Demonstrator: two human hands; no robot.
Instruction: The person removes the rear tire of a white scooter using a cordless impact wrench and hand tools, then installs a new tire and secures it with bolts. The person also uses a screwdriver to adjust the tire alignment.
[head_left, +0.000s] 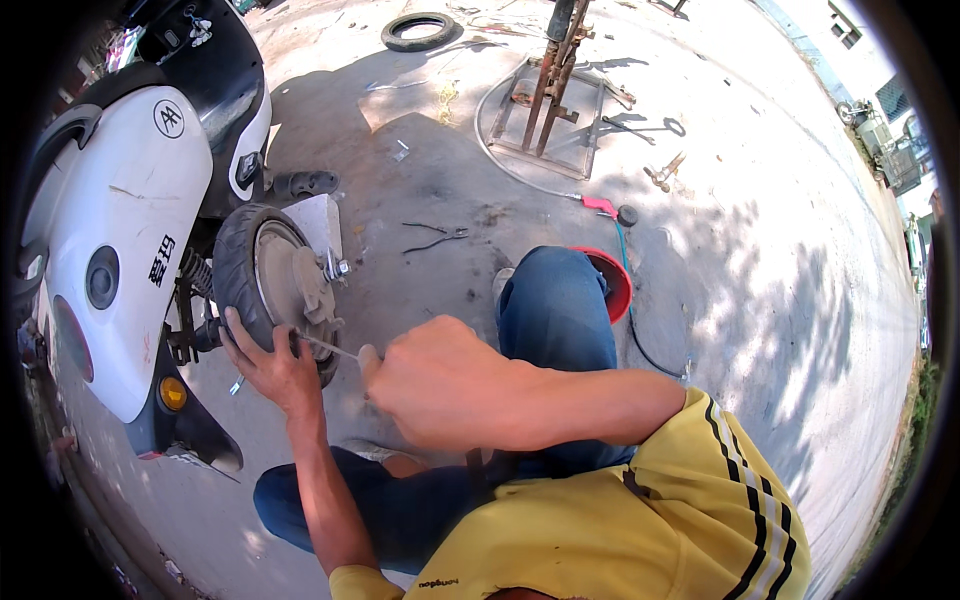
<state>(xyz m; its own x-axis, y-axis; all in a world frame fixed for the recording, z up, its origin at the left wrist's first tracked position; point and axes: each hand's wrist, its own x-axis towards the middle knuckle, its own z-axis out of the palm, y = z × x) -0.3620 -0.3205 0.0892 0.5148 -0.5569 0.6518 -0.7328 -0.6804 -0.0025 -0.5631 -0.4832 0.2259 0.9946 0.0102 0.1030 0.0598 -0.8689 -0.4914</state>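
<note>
The black tyre [237, 265] sits on a dusty metal wheel [285, 270] at the rear of a white scooter [120, 210]. My left hand [275, 375] grips the tyre's near part, fingers over the tread and thumb toward the rim. In a closed fist, my right hand [440, 385] holds a slim metal lever [328, 346]; its far end meets the tyre's edge beside my left fingers. The lever's handle end is hidden inside the fist. An axle with a nut [341, 268] sticks out of the wheel's hub.
Pliers [435, 238] lie on the concrete right of the wheel. A red bucket [615, 285] stands behind my knee, near an air hose with a pink-red gun [600, 205]. Farther off are a rusty metal stand [550, 110], a loose tyre [420, 32] and scattered tools.
</note>
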